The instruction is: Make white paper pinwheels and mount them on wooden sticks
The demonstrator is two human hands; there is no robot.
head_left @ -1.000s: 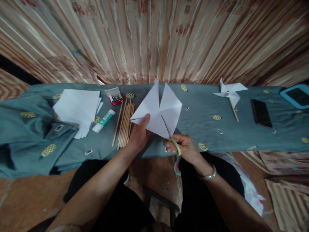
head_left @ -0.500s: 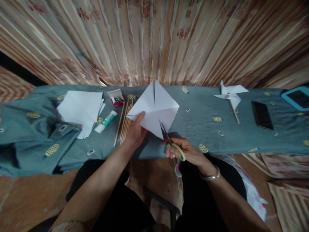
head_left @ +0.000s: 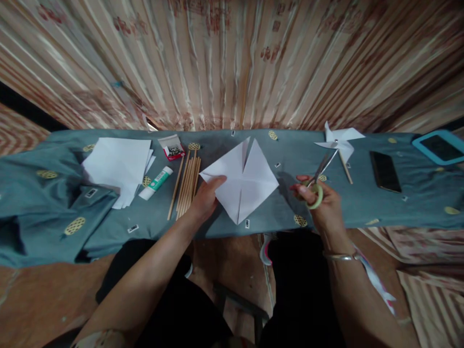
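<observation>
My left hand (head_left: 208, 197) pinches the left corner of a white square sheet of paper (head_left: 250, 181), thumb on top and fingers underneath. Slits run inward from the sheet's corners; the far one gapes, and the near one shows as a thin line. To the right of the paper, my right hand (head_left: 321, 200) is closed round the pale green handles of a pair of scissors (head_left: 314, 192). Their blades point away from me, up toward the paper pinwheel (head_left: 339, 142) on its wooden stick, and are clear of the sheet.
On the left lie a stack of white paper (head_left: 118, 166), a glue stick (head_left: 155, 183), wooden sticks (head_left: 186, 188) and an open small red box (head_left: 173, 148) of metal pieces. A black phone (head_left: 384, 171) and a blue-framed device (head_left: 440, 147) are at right. A curtain (head_left: 232, 72) hangs behind the cloth-covered table.
My right hand has drawn the scissors out of the paper's near corner and carried them right and away from me. The sheet has shifted slightly right and toward me in my left hand.
</observation>
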